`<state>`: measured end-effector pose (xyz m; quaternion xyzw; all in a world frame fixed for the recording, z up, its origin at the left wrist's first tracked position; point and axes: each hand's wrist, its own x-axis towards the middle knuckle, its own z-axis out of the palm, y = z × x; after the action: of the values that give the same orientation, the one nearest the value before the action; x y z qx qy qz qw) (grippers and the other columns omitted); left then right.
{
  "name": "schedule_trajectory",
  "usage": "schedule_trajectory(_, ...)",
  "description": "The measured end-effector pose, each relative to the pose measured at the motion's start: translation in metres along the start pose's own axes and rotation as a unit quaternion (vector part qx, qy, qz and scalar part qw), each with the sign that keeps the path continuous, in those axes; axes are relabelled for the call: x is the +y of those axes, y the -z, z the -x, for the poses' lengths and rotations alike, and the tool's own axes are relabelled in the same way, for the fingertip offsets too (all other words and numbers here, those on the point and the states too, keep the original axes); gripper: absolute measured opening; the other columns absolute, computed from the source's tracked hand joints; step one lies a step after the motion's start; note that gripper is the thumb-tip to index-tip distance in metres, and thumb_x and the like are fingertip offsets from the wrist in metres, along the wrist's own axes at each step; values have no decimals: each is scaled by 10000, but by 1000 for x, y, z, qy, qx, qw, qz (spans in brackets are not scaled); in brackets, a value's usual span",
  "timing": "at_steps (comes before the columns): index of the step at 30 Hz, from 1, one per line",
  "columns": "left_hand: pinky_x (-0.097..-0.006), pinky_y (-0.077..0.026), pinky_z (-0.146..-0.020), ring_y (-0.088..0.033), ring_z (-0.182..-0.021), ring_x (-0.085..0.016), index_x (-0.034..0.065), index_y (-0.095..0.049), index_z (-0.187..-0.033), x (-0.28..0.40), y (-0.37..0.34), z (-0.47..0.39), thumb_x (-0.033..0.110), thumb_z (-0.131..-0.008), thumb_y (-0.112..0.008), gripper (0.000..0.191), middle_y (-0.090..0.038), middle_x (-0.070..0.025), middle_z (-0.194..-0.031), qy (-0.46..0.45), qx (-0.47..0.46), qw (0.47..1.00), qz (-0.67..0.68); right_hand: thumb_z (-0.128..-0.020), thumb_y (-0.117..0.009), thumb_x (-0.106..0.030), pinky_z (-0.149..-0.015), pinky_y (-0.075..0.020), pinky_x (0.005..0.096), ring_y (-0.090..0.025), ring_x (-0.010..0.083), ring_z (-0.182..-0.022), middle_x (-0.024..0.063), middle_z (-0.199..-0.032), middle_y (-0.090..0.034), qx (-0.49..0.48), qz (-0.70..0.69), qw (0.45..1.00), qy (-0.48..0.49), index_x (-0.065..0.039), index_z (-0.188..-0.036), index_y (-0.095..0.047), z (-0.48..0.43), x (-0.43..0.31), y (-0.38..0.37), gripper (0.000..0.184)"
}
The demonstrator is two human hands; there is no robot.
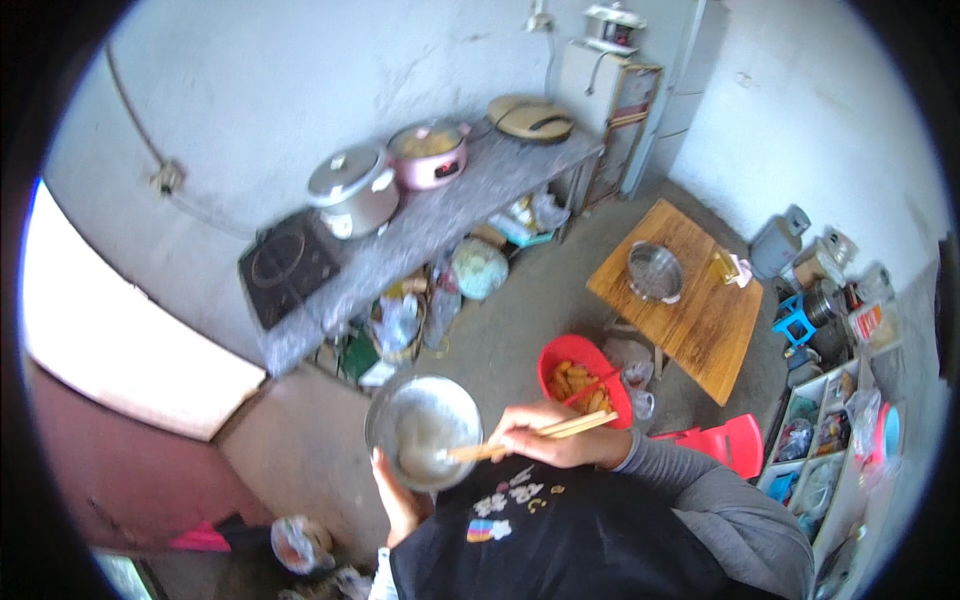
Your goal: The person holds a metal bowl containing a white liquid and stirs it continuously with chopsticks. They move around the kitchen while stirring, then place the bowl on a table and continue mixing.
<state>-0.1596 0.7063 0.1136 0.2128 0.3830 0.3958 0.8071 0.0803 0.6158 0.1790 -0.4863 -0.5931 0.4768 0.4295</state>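
My left hand [399, 491] grips the lower left rim of a round metal bowl [427, 394], held in front of my black apron [585, 517]. A whitish, wet-looking mixture [420, 444] lies in the bowl; what it is I cannot tell. Between the fingers of my right hand [544, 439] is a pair of wooden chopsticks [574, 427]. Their tips reach over the bowl's right side into the mixture, while the thick ends point right. Part of my left palm is hidden beneath the bowl.
On the stone counter [442, 225] stand an induction cooktop [289, 262], a silver rice cooker [352, 191] and a pink electric pot [427, 157]. A wooden table [697, 315] carries a metal pot [655, 271]. Below it, a red basket [551, 352] holds yellowish-brown pieces, near a red plastic chair [731, 446].
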Motion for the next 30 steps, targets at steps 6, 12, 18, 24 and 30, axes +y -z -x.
schedule_trajectory(6, -468, -362, -1096, -480, -1290, -298, 69, -410, -1448, 5, -2, -16, 603, -910, -490, 762, -498, -117, -1419, 36, -45, 998, -24, -1046, -483, -209, -735, -494, 265, -634, 105, -829, 57, -908, -684, 87, -114, 989, 32, 1, -1029, -588, -4, 11, 8, 235)
schedule_trajectory(12, -528, -416, -1068, -461, -1327, -347, 76, -365, -1483, 1, 20, -43, 573, -921, -468, 757, -450, -166, -1462, 89, -68, 994, 2, -978, -581, -212, -604, -462, 352, -640, 261, -693, 115, -782, -643, 94, 104, 986, 91, -37, -978, -601, -11, -9, 31, 176)
schedule_trajectory(18, -514, -407, -1090, -472, -1313, -328, 90, -405, -1459, -9, -60, -18, 543, -937, -501, 698, -479, -165, -1432, 82, -62, 994, -40, -950, -637, -164, -651, -485, 325, -629, 204, -741, 101, -831, -639, 191, 56, 973, 115, 0, -971, -631, -12, 23, 45, 165)
schedule_trajectory(24, -515, -410, -1089, -472, -1313, -328, 91, -414, -1450, -49, -21, -74, 531, -937, -518, 685, -482, -160, -1430, 76, -75, 994, 18, -987, -602, -177, -643, -491, 240, -623, 84, -800, 30, -882, -650, 211, -63, 975, 18, 1, -1110, -621, -8, 42, 75, 217)
schedule_trajectory(30, -555, -394, -1085, -446, -1336, -355, 125, -386, -1475, -45, -65, -62, 711, -885, -491, 838, -437, -145, -1474, 54, -119, 989, 64, -1032, -526, -240, -756, -575, 256, -659, 115, -915, 67, -1048, -677, 161, -149, 974, -62, 9, -1243, -617, -10, 72, 87, 338)
